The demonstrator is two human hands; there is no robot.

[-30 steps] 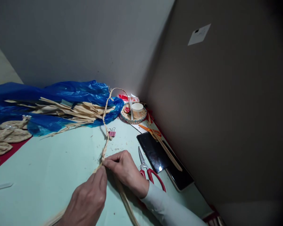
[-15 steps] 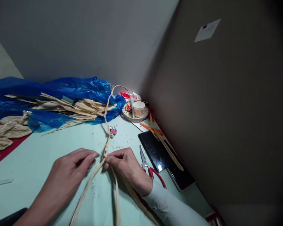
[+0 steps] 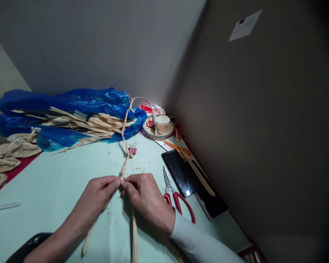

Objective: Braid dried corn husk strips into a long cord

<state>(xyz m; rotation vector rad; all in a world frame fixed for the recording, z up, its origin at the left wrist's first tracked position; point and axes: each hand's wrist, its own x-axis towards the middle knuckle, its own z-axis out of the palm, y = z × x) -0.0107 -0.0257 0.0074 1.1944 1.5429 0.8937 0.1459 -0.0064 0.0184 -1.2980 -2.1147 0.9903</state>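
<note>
A thin braid of pale dried husk strips (image 3: 124, 136) runs from the back of the table down to my fingers. My left hand (image 3: 100, 193) pinches the braid's lower end from the left. From the right, my right hand (image 3: 148, 199) pinches the same spot, its fingertips almost meeting the left ones. Loose strips (image 3: 134, 233) hang below toward me, partly covered by my hands. Beside the braid stands a pink binder clip (image 3: 132, 149). Red-handled scissors (image 3: 178, 197) lie open just right of my right hand.
A blue plastic bag (image 3: 98, 96) holds a heap of husk strips (image 3: 98, 122) at the back left. A woven tray (image 3: 157, 137) carries a paper cup (image 3: 162, 124). Dark flat devices (image 3: 178, 171) and orange-handled scissors (image 3: 175, 146) lie along the right wall.
My left hand has moved right and closed on the braid's lower end. The left loose strip has been drawn up, so its end shows. My right hand keeps its pinch.
</note>
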